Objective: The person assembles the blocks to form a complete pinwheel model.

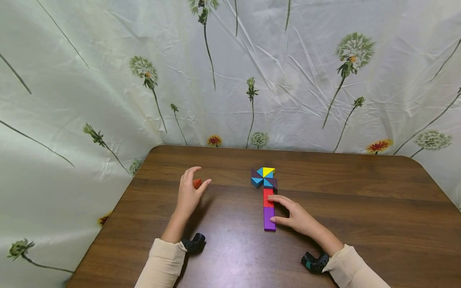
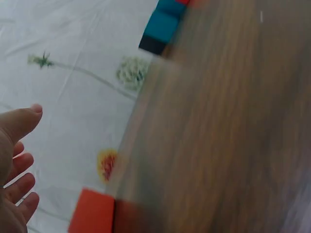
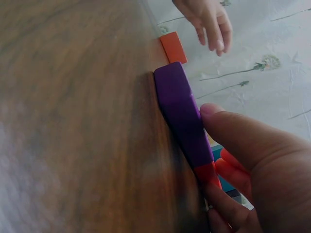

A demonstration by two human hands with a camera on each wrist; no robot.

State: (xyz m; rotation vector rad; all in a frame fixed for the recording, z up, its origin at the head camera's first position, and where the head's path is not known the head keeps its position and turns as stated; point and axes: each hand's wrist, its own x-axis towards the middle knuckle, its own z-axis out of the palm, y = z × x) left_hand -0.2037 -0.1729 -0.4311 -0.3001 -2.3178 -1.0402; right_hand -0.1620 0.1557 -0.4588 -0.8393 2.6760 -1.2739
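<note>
My left hand (image 1: pixel 188 195) hovers over the table's left part with its fingers loosely bent. Beside it stands an orange-red block (image 1: pixel 197 183); the left wrist view shows a gap between fingers and block. My right hand (image 1: pixel 301 219) reaches over a straight column, its fingertips on the red block (image 1: pixel 267 194) and its thumb touching the purple block (image 1: pixel 269 222). Above the red block, blue, yellow and dark triangular blocks form a pinwheel shape; the yellow triangle (image 1: pixel 268 171) is at its top right. The right wrist view shows the purple block's end (image 3: pixel 172 80) near the thumb.
The brown wooden table (image 1: pixel 360 200) has its far edge against a white flower-print cloth (image 1: pixel 288 80). Dark devices are strapped at the left wrist (image 1: pixel 195 243) and right wrist (image 1: pixel 315 263).
</note>
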